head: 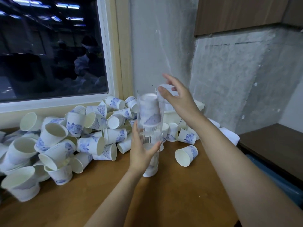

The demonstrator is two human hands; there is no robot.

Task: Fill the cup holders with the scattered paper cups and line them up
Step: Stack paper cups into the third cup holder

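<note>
A clear plastic tube cup holder point(150, 126) stands upright on the wooden table point(172, 194), with inverted white paper cups stacked inside it. My left hand point(141, 153) grips the tube around its lower middle. My right hand point(177, 95) hovers just right of the tube's top with fingers spread and relaxed, holding nothing. Behind it stands a second clear holder point(165, 90) with a white cup at its top. A big pile of white paper cups with blue flower prints point(73, 136) lies to the left.
Loose cups lie right of the tube, one on its side point(186, 155), others upright point(186, 136). White packaging point(229, 135) sits at the table's right end by the grey wall. A window point(49, 46) is behind the pile. A lower dark shelf point(275, 145) is at right.
</note>
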